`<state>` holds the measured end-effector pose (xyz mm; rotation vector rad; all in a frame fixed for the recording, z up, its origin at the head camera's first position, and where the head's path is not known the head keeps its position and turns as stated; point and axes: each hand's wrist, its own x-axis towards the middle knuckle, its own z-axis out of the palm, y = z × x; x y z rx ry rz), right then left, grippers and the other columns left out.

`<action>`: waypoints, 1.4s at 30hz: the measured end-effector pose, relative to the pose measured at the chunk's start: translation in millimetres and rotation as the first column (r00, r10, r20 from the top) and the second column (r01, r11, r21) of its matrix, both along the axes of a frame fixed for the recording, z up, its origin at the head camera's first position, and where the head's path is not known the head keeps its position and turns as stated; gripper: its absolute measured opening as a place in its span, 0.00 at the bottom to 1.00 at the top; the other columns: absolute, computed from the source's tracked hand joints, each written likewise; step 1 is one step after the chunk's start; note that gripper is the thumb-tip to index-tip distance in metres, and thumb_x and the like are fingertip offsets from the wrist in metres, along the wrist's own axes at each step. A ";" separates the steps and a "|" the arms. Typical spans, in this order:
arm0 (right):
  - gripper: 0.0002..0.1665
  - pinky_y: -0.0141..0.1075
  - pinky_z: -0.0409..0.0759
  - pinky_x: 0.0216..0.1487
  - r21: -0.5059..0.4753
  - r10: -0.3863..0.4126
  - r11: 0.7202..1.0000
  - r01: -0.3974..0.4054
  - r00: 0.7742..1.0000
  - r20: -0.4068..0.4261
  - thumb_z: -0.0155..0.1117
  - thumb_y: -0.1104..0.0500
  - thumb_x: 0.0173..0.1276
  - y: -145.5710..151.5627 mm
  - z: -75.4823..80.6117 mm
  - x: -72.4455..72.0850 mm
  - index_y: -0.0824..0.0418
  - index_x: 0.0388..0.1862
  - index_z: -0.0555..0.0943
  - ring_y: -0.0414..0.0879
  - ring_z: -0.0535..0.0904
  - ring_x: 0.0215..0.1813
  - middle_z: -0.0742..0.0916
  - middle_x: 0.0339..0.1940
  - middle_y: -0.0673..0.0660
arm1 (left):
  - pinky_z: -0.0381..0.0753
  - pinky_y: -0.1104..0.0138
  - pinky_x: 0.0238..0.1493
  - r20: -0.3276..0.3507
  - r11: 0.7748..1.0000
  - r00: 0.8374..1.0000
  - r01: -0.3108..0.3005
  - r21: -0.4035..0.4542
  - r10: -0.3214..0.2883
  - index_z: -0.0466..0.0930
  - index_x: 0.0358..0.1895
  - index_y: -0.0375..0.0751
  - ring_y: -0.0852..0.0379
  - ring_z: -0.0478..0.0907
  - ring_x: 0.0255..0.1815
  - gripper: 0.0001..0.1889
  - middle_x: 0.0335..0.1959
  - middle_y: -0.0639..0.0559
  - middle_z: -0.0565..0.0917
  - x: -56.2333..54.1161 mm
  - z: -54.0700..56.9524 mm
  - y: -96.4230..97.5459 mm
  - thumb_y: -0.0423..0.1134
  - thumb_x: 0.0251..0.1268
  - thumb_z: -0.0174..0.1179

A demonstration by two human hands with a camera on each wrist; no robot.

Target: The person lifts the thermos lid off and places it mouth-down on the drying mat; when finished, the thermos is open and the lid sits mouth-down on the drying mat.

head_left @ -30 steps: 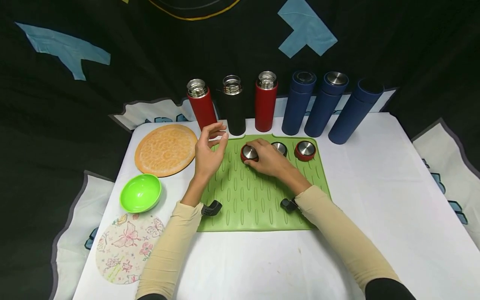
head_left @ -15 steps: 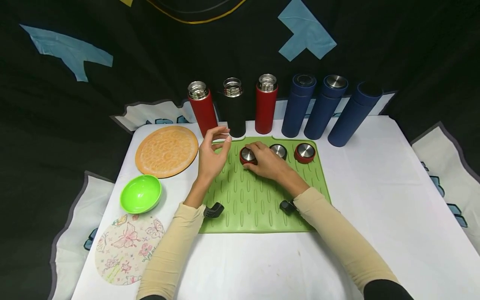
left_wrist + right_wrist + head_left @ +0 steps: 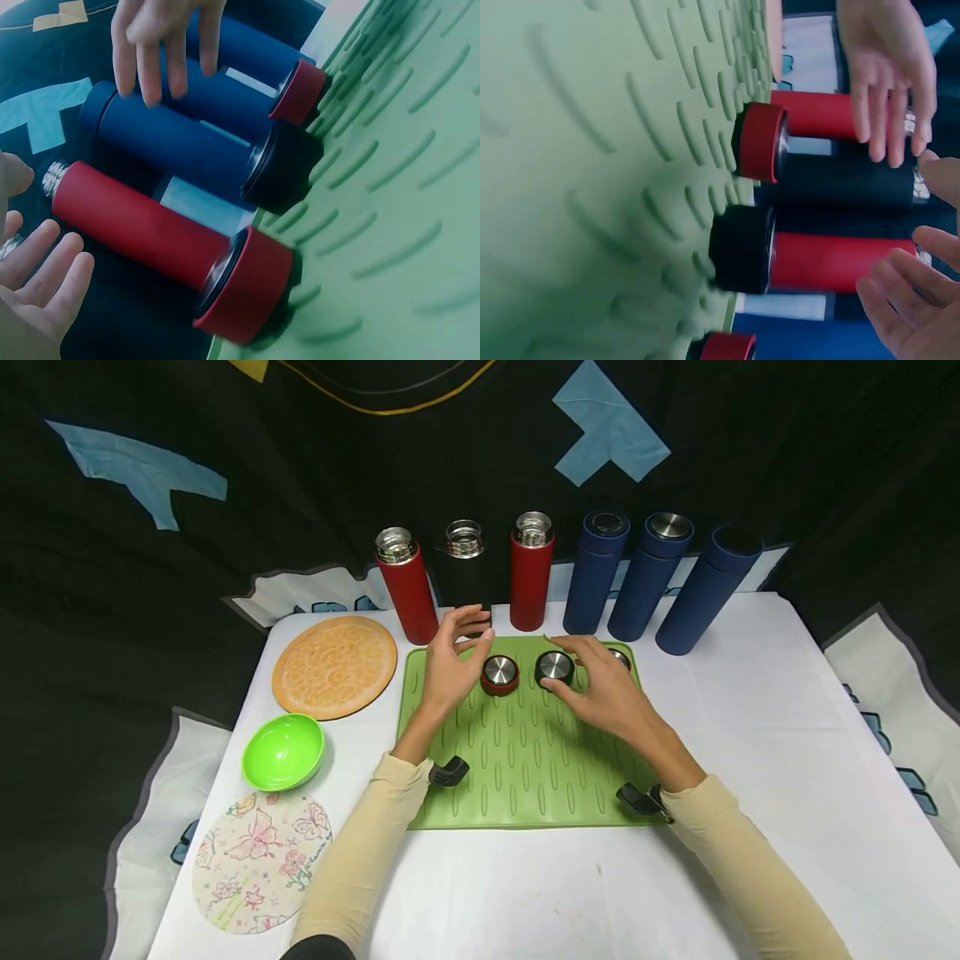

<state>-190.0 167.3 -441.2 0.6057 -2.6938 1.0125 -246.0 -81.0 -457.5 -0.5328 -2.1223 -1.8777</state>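
My right hand (image 3: pixel 607 689) hovers over the black bottle lid (image 3: pixel 555 667), thumb and fingers spread on either side of it in the head view. The right wrist view shows those fingers (image 3: pixel 889 300) apart from the lid. Beside it on the mat sits a red lid (image 3: pixel 499 672) with a steel top. Just left of that lid my left hand (image 3: pixel 453 672) is held in the air, fingers loosely bent and holding nothing. Another red lid (image 3: pixel 620 658) is mostly hidden behind my right hand. Two uncapped red bottles (image 3: pixel 408 593) and an uncapped black bottle (image 3: pixel 459 577) stand behind.
The lids lie on a green ridged mat (image 3: pixel 510 777). Three blue bottles (image 3: pixel 648 577) with their lids on stand at the back right. To the left are an orange round mat (image 3: pixel 333 667), a green bowl (image 3: pixel 282 752) and a butterfly-patterned round mat (image 3: pixel 258 864).
My right hand has let go of the left red lid and moved right to the black lid. My left hand has shifted right, closer to the red lid.
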 end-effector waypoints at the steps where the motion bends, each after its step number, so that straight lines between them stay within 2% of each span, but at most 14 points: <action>1: 0.37 0.57 0.82 0.65 -0.013 -0.013 1.000 0.013 1.000 -0.010 0.77 0.51 0.73 5.5 1.3 5.4 0.62 0.76 0.76 0.60 0.81 0.66 0.82 0.70 0.63 | 0.81 0.43 0.66 0.002 1.000 1.000 0.014 0.000 -0.014 0.72 0.72 0.27 0.33 0.80 0.65 0.24 0.65 0.29 0.81 -1.1 -0.6 2.8 0.26 0.77 0.62; 5: 0.37 0.57 0.83 0.62 -0.068 -0.055 0.996 0.051 0.997 -0.054 0.78 0.55 0.71 24.5 1.9 24.6 0.62 0.75 0.76 0.59 0.81 0.65 0.83 0.68 0.63 | 0.82 0.48 0.67 0.012 0.997 0.997 0.071 -0.001 -0.071 0.72 0.72 0.32 0.33 0.80 0.66 0.24 0.67 0.32 0.81 -5.9 -3.8 14.7 0.30 0.78 0.64; 6: 0.37 0.57 0.83 0.62 -0.079 -0.066 0.995 0.060 0.995 -0.068 0.78 0.56 0.71 28.2 1.7 28.6 0.62 0.75 0.76 0.59 0.81 0.66 0.83 0.68 0.63 | 0.82 0.48 0.67 0.013 0.996 0.996 0.084 -0.002 -0.084 0.72 0.73 0.32 0.32 0.80 0.66 0.25 0.67 0.32 0.81 -7.6 -4.4 18.4 0.31 0.78 0.65; 8: 0.37 0.55 0.84 0.59 -0.113 -0.084 0.991 0.074 0.992 -0.092 0.79 0.59 0.69 34.6 0.7 35.4 0.63 0.74 0.77 0.58 0.83 0.63 0.84 0.65 0.64 | 0.82 0.46 0.68 0.019 0.994 0.994 0.109 -0.008 -0.109 0.71 0.73 0.31 0.30 0.80 0.67 0.26 0.68 0.31 0.80 -11.2 -4.8 27.2 0.32 0.77 0.65; 13: 0.37 0.50 0.86 0.58 -0.165 -0.115 0.982 0.095 0.987 -0.113 0.80 0.64 0.67 45.7 -0.6 49.2 0.64 0.74 0.77 0.58 0.85 0.60 0.84 0.64 0.64 | 0.82 0.45 0.67 0.053 0.987 0.989 0.143 -0.073 -0.139 0.71 0.74 0.33 0.38 0.81 0.66 0.28 0.68 0.34 0.81 -24.4 -4.3 53.9 0.34 0.76 0.68; 16: 0.37 0.39 0.86 0.59 -0.184 -0.136 0.976 0.115 0.985 -0.105 0.79 0.66 0.67 52.2 -1.2 55.1 0.65 0.74 0.77 0.58 0.84 0.63 0.84 0.65 0.63 | 0.81 0.47 0.69 0.082 0.980 0.985 0.161 -0.114 -0.152 0.70 0.76 0.37 0.42 0.81 0.68 0.31 0.69 0.39 0.81 -33.7 -3.2 71.2 0.36 0.74 0.69; 19: 0.37 0.24 0.82 0.60 -0.195 -0.157 0.971 0.137 0.983 -0.095 0.79 0.67 0.67 57.7 -2.0 59.7 0.64 0.74 0.77 0.59 0.84 0.64 0.84 0.66 0.62 | 0.80 0.48 0.71 0.103 0.974 0.983 0.168 -0.153 -0.154 0.68 0.77 0.39 0.42 0.80 0.70 0.33 0.71 0.41 0.80 -42.4 -2.4 86.4 0.37 0.74 0.70; 22: 0.38 0.17 0.75 0.60 -0.196 -0.162 0.970 0.143 0.983 -0.086 0.79 0.67 0.66 61.3 -3.7 63.1 0.62 0.74 0.78 0.58 0.84 0.63 0.84 0.66 0.62 | 0.79 0.49 0.71 0.110 0.964 0.985 0.158 -0.214 -0.137 0.65 0.79 0.39 0.42 0.78 0.73 0.35 0.74 0.41 0.77 -50.5 -1.6 99.0 0.38 0.74 0.70; 30: 0.37 0.17 0.75 0.60 -0.180 -0.149 0.975 0.130 0.985 -0.093 0.79 0.68 0.66 67.0 -10.8 73.3 0.63 0.74 0.78 0.58 0.85 0.61 0.84 0.66 0.61 | 0.76 0.60 0.74 0.176 0.940 0.983 0.107 -0.323 -0.052 0.59 0.83 0.41 0.46 0.74 0.77 0.39 0.81 0.44 0.70 -69.9 -6.1 130.0 0.42 0.76 0.69; 37: 0.37 0.21 0.78 0.61 -0.166 -0.142 0.978 0.125 0.985 -0.097 0.78 0.70 0.65 72.1 -16.5 78.3 0.65 0.73 0.78 0.57 0.85 0.61 0.85 0.66 0.61 | 0.74 0.55 0.77 0.172 0.904 0.984 0.030 -0.426 0.049 0.57 0.84 0.41 0.46 0.73 0.76 0.41 0.80 0.43 0.72 -86.6 0.5 152.4 0.45 0.76 0.68; 42: 0.36 0.23 0.79 0.62 -0.151 -0.135 0.981 0.120 0.986 -0.098 0.78 0.70 0.66 73.7 -18.0 78.3 0.66 0.73 0.78 0.55 0.84 0.62 0.85 0.66 0.62 | 0.73 0.53 0.78 0.190 0.895 0.979 0.020 -0.445 0.072 0.55 0.84 0.42 0.46 0.75 0.75 0.43 0.79 0.41 0.73 -94.5 4.0 160.6 0.45 0.75 0.69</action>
